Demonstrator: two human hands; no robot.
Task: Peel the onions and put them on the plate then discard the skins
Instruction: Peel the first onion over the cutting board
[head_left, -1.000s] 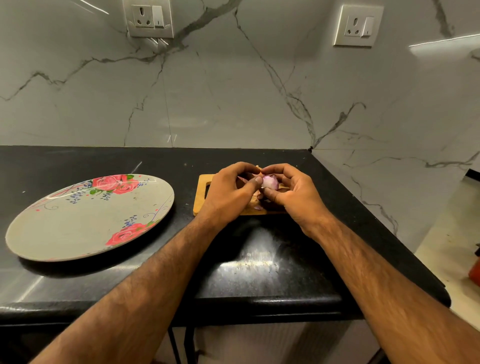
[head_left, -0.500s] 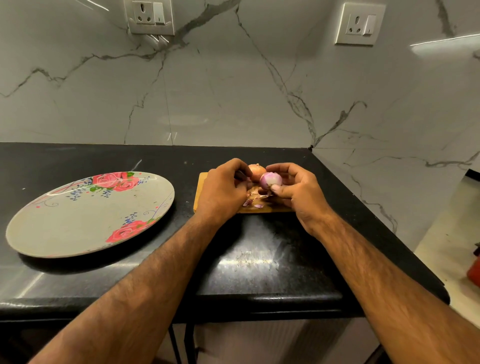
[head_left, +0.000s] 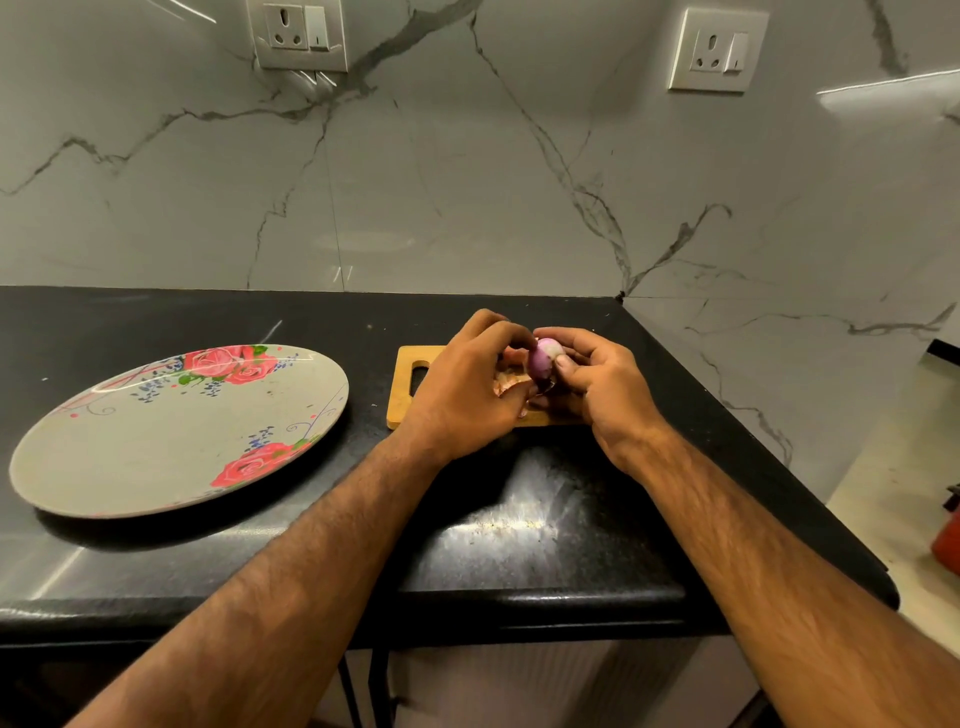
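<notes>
Peeling was under way above the wooden board (head_left: 402, 387), which lay near the back right corner of the counter (head_left: 311, 551). I held one onion (head_left: 543, 358) just over the board, between both hands. Most of its surface was already bare purple and white flesh. My right grip (head_left: 608, 389) was curled round its right side, thumb pressed to it. My left grip (head_left: 467, 395) pinched its upper left side with bent fingers, apparently working at what skin remained. Loose skins (head_left: 506, 385) lay on the board beneath the left grip, partly hidden by it. The flowered plate (head_left: 156, 441) sat well apart, toward the counter's left edge, and carried no onion.

I judged the task to be at an early stage, with one onion nearly stripped, nothing plated and no skins discarded. I could not tell whether other onions lay behind my hands. What remained was to finish this onion, set it on the plate, peel any others, then gather the skins and discard them. No bin was in view.
</notes>
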